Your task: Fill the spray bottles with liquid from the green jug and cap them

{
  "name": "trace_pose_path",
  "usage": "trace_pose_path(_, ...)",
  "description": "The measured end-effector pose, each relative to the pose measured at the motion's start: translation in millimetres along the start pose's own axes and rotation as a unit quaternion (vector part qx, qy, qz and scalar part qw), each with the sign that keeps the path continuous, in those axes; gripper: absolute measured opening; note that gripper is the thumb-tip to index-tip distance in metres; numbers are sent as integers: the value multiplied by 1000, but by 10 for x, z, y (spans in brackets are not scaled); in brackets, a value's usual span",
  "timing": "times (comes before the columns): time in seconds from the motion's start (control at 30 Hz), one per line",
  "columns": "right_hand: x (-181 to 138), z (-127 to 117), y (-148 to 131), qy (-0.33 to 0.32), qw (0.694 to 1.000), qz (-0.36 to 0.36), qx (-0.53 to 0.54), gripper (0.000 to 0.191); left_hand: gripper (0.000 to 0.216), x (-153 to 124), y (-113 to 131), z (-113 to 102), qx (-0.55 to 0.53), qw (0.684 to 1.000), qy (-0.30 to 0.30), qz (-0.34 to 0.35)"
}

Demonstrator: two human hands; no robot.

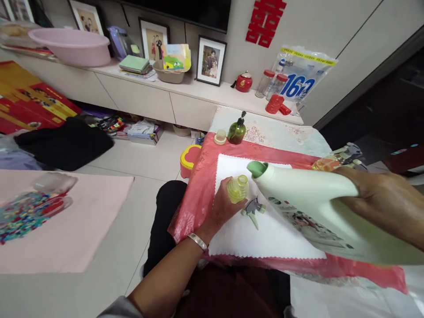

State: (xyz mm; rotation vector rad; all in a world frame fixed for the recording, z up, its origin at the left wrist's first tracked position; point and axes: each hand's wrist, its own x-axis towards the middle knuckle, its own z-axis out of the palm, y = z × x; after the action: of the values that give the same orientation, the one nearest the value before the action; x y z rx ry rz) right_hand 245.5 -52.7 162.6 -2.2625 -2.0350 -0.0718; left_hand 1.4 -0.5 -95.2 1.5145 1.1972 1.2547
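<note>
At the bottom of the frame, the left hand (pixel 222 204) is wrapped tight around a small yellow bottle (pixel 237 188) with its top open. The right hand (pixel 380 198), at the right edge, grips the big green jug (pixel 318 207), tipped so its spout sits just beside the bottle's mouth. The jug's label has a picture; its words are too blurry to read. A spray top (pixel 252 209) lies on the white cloth (pixel 265 234), close to the bottle. The cloth lies on a red sheet (pixel 198 185), and the sheet's left edge hangs over the table side. Farther back stand a cap (pixel 220 137) and a dark green bottle (pixel 237 130). In the upper right, a bag (pixel 300 75) reads "162". The floor on the left has open room.
</note>
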Motion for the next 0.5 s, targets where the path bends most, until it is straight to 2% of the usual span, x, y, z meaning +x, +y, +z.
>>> trace_pose_path(0.07,-15,5,-10,-17,999,22,20,34,79,13,-7,-5,13,1000,3,-24)
trace_pose_path(0.1,-22,11,-5,-3,999,31,30,37,79,19,-7,-10,23,999,3,-38)
trace_pose_path(0.23,-27,131,88,103,987,81,97,37,79,32,18,-47,55,996,-10,-76)
trace_pose_path(0.37,62,484,208,234,941,114,215,26,82,38,22,-76,73,994,-26,-77)
trace_pose_path(0.5,212,977,247,291,902,147,282,23,85,47,-27,-81,64,995,-47,-55)
